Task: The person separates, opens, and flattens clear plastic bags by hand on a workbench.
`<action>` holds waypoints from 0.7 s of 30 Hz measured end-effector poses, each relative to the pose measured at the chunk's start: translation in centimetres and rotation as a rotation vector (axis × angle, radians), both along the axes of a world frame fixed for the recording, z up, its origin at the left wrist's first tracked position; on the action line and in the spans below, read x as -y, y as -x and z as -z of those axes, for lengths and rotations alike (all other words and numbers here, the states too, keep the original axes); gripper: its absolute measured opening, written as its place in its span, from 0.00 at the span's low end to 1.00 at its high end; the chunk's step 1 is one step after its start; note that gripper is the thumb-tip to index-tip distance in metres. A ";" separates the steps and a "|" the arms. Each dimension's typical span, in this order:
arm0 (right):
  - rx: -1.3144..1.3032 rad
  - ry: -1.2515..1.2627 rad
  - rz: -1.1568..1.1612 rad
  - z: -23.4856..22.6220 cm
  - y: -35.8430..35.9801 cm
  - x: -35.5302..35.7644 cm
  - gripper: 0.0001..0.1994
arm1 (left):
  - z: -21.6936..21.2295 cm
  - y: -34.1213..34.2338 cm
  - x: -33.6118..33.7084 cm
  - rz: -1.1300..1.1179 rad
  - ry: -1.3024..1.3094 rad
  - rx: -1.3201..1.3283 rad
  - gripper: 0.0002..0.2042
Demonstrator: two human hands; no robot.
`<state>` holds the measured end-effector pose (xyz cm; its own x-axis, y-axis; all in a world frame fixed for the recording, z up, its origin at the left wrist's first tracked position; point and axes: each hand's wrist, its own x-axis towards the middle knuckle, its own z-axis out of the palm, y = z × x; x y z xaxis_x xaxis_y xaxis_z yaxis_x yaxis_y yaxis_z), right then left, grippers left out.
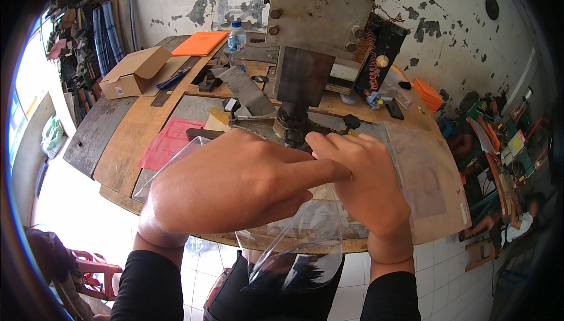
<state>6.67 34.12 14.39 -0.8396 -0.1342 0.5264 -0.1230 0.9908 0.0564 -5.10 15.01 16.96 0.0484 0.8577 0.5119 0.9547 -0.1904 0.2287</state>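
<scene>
Both of my hands meet over the near part of the table, just in front of a metal press head. My left hand (235, 183) is closed, its index finger reaching across to the right hand. Curled fingers close my right hand (370, 177) too. A clear plastic sheet (299, 241) is gripped between them. It hangs in folds past the table's front edge, and its contact with the fingertips is partly hidden. Behind my hands stands the press ram (302, 77), with a metal clamp fixture (291, 126) and black knobs beneath it.
A red translucent sheet (168, 141) lies left of the press, and clear sheets (420, 168) lie right. Farther back are a cardboard box (134, 73), an orange folder (201, 43), a water bottle (237, 37) and a phone (395, 109). Other people sit at far right.
</scene>
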 end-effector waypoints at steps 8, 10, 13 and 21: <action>0.029 -0.018 0.006 -0.1 -0.3 0.2 0.11 | -0.1 -0.2 0.1 -0.028 0.019 -0.014 0.22; 0.019 -0.009 -0.005 -0.1 -0.3 0.2 0.11 | -0.1 -0.2 0.1 -0.031 0.022 -0.012 0.22; 0.013 -0.004 -0.014 0.0 -0.2 0.1 0.12 | -0.1 -0.1 0.0 -0.029 0.026 -0.011 0.21; 0.043 0.010 0.009 -0.2 -0.4 0.1 0.11 | 0.1 0.0 -0.1 -0.010 -0.007 -0.008 0.22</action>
